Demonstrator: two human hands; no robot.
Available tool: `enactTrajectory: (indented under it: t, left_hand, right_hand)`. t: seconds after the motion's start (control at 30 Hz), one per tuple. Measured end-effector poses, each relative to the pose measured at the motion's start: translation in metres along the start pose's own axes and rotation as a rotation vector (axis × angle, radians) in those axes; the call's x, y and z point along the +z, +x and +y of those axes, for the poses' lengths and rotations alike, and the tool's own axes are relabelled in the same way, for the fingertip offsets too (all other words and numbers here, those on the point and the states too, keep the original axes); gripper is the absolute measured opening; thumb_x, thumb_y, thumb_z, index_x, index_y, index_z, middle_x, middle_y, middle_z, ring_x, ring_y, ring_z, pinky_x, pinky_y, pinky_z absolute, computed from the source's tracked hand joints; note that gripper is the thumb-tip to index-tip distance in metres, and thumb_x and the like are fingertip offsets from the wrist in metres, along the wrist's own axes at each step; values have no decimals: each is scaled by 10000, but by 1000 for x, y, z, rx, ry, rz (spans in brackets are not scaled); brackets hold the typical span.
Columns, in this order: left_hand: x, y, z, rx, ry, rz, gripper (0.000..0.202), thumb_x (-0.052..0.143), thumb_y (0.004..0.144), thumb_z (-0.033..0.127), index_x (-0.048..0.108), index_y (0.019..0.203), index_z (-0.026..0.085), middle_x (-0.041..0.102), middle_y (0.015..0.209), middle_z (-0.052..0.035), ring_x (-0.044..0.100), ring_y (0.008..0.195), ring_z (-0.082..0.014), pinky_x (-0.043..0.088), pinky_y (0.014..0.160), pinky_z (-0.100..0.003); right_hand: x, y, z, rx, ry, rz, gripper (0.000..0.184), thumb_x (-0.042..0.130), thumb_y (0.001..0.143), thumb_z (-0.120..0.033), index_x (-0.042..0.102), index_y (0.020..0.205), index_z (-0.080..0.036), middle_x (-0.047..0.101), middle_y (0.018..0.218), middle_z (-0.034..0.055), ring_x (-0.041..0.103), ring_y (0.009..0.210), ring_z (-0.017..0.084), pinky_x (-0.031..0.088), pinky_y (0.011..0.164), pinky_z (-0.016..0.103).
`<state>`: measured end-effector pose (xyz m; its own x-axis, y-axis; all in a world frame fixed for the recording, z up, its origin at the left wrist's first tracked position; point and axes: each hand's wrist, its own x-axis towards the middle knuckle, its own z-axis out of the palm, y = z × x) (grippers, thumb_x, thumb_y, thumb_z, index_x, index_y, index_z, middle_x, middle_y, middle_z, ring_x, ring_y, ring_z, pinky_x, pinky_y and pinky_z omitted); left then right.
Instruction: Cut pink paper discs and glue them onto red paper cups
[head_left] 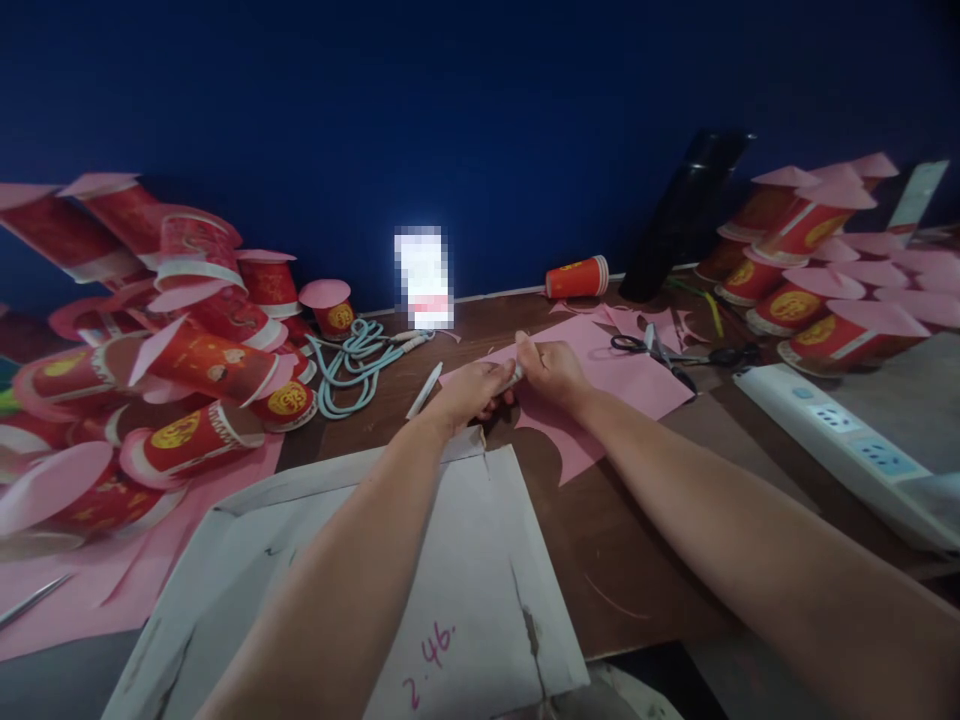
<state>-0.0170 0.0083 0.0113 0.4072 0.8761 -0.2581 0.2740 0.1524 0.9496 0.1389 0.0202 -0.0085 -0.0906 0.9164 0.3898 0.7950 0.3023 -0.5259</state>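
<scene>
My left hand and my right hand meet over a pink paper sheet on the brown table. Both are closed around a small white stick-like object held between them; what it is I cannot make out. The pink sheet has curved cut-outs along its near edge. A white pen-like stick lies just left of my left hand.
Piles of red paper cups with pink paper lids lie at left and right. Scissors, a coiled light-blue cable, a white power strip, a white cardboard box flap, a black cylinder.
</scene>
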Motion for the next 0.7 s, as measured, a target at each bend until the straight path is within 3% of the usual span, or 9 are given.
enactTrajectory:
  t: [0.07, 0.17, 0.3, 0.43, 0.53, 0.6, 0.7]
  left_hand:
    - [5, 0, -2, 200, 330, 161, 271, 504, 888, 401, 599, 812, 159, 639, 790, -63, 546, 611, -124, 424, 550, -233]
    - [11, -1, -5, 429, 751, 313, 201, 516, 884, 331, 613, 958, 171, 663, 1005, -94, 604, 935, -222, 454, 817, -330]
    - [16, -4, -4, 420, 987, 362, 250, 418, 929, 318, 613, 962, 166, 657, 1027, -115, 607, 972, -248, 441, 842, -354]
    - [17, -6, 3, 385, 913, 352, 258, 429, 918, 344, 626, 939, 178, 671, 992, -100, 609, 930, -244, 432, 794, -345]
    - [11, -6, 7, 357, 744, 287, 277, 463, 897, 390, 632, 828, 182, 666, 843, -62, 593, 801, -201, 415, 712, -307]
    - [6, -5, 8, 314, 584, 202, 299, 498, 877, 412, 627, 749, 174, 624, 724, -36, 551, 687, -156, 391, 636, -271]
    - [-3, -3, 4, 150, 187, -26, 350, 517, 864, 458, 609, 718, 153, 482, 566, 13, 388, 475, -79, 277, 464, -217]
  right_hand:
    - [1, 3, 4, 30, -13, -9, 630, 235, 979, -470, 563, 522, -187, 561, 491, 52, 522, 505, 148, 288, 523, 271]
    - [1, 7, 6, 50, -56, -31, 594, 259, 983, -415, 590, 548, -184, 587, 517, 63, 542, 527, 157, 313, 540, 270]
    - [0, 8, 4, 55, -90, -12, 627, 225, 990, -428, 601, 553, -181, 610, 550, 73, 571, 559, 166, 336, 565, 274]
    - [1, 6, 3, 48, -72, 30, 657, 202, 988, -454, 594, 534, -184, 600, 542, 74, 573, 553, 167, 325, 559, 280]
    - [0, 4, 2, 23, -57, 33, 618, 235, 985, -419, 593, 538, -187, 603, 544, 71, 578, 560, 163, 326, 566, 277]
    - [-1, 1, 1, 1, -48, 36, 606, 243, 983, -399, 590, 534, -187, 612, 552, 70, 580, 563, 159, 337, 575, 274]
    - [-3, -3, -3, -40, -43, 47, 610, 236, 980, -390, 571, 512, -187, 616, 549, 70, 571, 554, 153, 346, 580, 272]
